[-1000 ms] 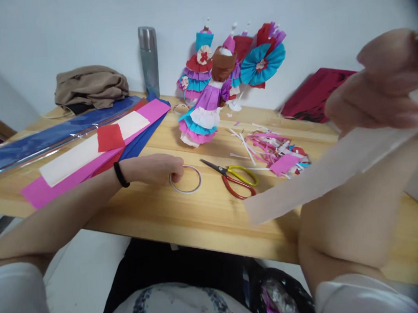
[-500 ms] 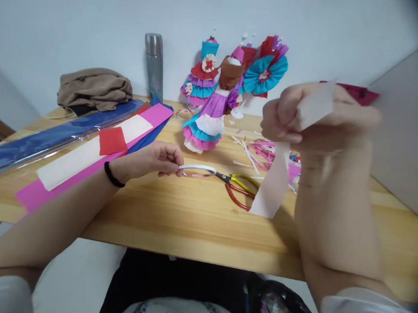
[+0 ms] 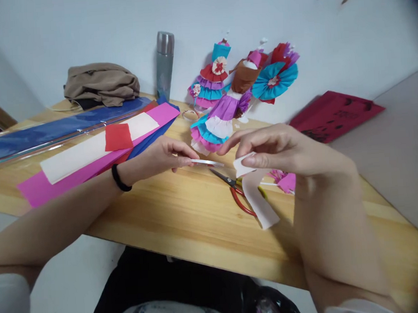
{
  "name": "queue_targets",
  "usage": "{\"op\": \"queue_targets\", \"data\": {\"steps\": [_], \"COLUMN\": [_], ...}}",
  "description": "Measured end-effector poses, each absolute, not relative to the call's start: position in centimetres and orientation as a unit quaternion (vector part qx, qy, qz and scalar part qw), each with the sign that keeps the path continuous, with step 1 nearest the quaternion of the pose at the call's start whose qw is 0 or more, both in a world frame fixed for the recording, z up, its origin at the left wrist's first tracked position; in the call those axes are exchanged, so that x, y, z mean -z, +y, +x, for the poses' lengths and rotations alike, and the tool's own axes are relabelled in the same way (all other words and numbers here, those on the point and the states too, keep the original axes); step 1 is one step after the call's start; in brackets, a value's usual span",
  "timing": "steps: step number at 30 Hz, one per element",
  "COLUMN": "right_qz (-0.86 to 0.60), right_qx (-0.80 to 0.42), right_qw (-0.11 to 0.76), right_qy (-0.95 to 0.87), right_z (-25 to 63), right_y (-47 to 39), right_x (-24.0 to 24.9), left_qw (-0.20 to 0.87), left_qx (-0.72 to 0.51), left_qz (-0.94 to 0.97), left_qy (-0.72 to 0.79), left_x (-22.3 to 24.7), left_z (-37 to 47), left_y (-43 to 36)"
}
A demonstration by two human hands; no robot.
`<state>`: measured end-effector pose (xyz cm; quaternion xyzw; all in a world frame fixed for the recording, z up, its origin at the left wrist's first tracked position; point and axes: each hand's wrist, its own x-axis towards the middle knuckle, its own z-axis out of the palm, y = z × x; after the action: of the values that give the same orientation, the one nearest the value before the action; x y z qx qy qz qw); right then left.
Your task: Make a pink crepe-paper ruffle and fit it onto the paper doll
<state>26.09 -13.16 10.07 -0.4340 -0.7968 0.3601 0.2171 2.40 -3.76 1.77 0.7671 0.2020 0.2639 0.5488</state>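
Note:
My left hand [image 3: 168, 154], a dark band at its wrist, pinches a thin roll of white tape [image 3: 209, 163] seen nearly edge-on above the table. My right hand [image 3: 272, 148] grips a pale paper strip [image 3: 259, 200] between thumb and fingers. One end of the strip stands up at the thumb; the rest hangs down past the scissors. The scissors [image 3: 237, 192], with red and yellow handles, lie on the table below both hands, partly covered by the strip. Behind the hands stands a doll-like figure in a tiered paper dress [image 3: 222, 115].
Long strips of white [image 3: 64, 160] and magenta paper [image 3: 34, 191] lie at left, a red paper square [image 3: 118, 137] on top. Farther back are blue packaged paper [image 3: 48, 131], a brown cloth [image 3: 101, 83], a grey flask [image 3: 164, 65], paper flowers [image 3: 275, 80] and a dark red bag [image 3: 337, 115].
My right hand has come down and left, bringing the paper strip close to the tape roll. The roll has turned from a visible ring to nearly edge-on. The view has shifted slightly.

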Motion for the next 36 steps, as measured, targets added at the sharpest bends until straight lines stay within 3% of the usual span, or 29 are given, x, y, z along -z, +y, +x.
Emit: {"op": "queue_targets", "data": {"steps": [5, 21, 36], "right_qz": [-0.437, -0.453, -0.467], "right_qx": [-0.397, -0.31, -0.309], "right_qw": [0.123, 0.122, 0.173], "right_qy": [-0.798, -0.827, -0.81], "right_z": [25.7, 24.2, 24.1], "right_y": [-12.2, -12.5, -12.3], "right_x": [-8.9, -8.9, -8.5], "left_qw": [0.536, 0.556, 0.556], "left_qx": [-0.315, -0.309, -0.273], "left_qz": [0.757, 0.741, 0.759], "left_qy": [0.2, 0.215, 0.2], "left_x": [-2.4, -2.2, -2.6], "left_z": [2.3, 2.0, 1.8], "left_y": [-4.4, -4.9, -5.2]}}
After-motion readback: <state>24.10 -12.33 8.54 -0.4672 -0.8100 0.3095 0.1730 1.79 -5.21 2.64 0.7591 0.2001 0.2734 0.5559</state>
